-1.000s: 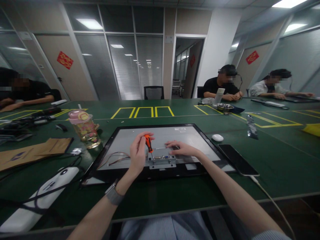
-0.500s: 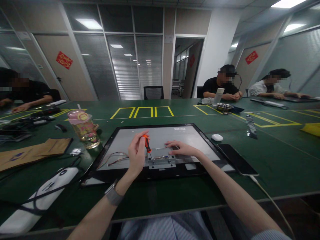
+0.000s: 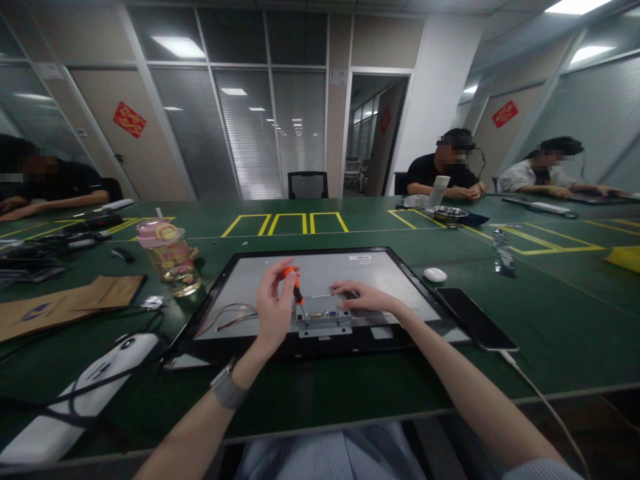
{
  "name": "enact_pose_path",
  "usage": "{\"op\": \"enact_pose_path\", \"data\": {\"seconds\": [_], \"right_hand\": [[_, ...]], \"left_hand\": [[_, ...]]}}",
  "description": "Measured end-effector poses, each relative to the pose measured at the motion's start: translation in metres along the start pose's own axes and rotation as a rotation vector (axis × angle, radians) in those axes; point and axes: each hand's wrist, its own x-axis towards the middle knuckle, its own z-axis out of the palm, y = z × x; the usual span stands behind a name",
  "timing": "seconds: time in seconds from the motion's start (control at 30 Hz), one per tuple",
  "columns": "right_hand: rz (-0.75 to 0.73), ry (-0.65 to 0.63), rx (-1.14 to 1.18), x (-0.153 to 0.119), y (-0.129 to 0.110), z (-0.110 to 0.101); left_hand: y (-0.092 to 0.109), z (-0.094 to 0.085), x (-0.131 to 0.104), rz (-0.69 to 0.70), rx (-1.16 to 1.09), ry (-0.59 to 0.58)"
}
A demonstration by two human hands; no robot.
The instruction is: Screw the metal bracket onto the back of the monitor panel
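Driver (image 3: 299, 293) was pinched by the handle in left hand (image 3: 274, 303), shaft angled down to the left end of the bracket (image 3: 325, 325). Whether the tip was seated in a screw could not be told. Right hand (image 3: 367, 297) was laid over the bracket's right rear, fingers spread; whether an edge was gripped could not be told. Bracket was positioned mid-width near the close edge of the panel (image 3: 250, 277), which was laid flat on the table (image 3: 325, 393).

Handling, judged: driver light and stiff, best gripped by the handle. Bracket was taken to be thin, rigid metal, smooth enough to slip; best held by the ends, ports (image 3: 332, 314) avoided. Panel was rated fragile and the heaviest; best lifted by the frame (image 3: 300, 355) at both sides, face not pressed. Wires (image 3: 233, 325), left of left hand, were judged soft, easily snagged.

Looks: driver was coloured orange and black, shaft slim. Bracket was finished silver-grey, one port blue, front flange holed. Panel's grey sheet was bordered in black, with pale labels (image 3: 360, 258) stuck near the far edge.
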Motion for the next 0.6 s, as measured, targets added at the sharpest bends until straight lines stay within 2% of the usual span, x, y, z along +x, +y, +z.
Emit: {"op": "enact_pose_path", "data": {"seconds": [0.13, 0.33, 0.43, 0.6], "right_hand": [[-0.011, -0.001, -0.003, 0.0003, 0.0012, 0.0006], [0.006, 0.020, -0.001, 0.0003, 0.0025, 0.0017], [0.005, 0.016, -0.001, 0.0003, 0.0034, 0.0017], [-0.010, 0.009, 0.001, 0.0009, 0.0047, 0.0014]], "left_hand": [[-0.0012, -0.0017, 0.0014, 0.114, 0.128, 0.036], [0.0004, -0.0024, 0.0004, 0.034, -0.012, -0.006], [0.0006, -0.0014, -0.0001, -0.004, 0.008, 0.007], [-0.0036, -0.0015, 0.0014, 0.106, 0.130, 0.020]]}}
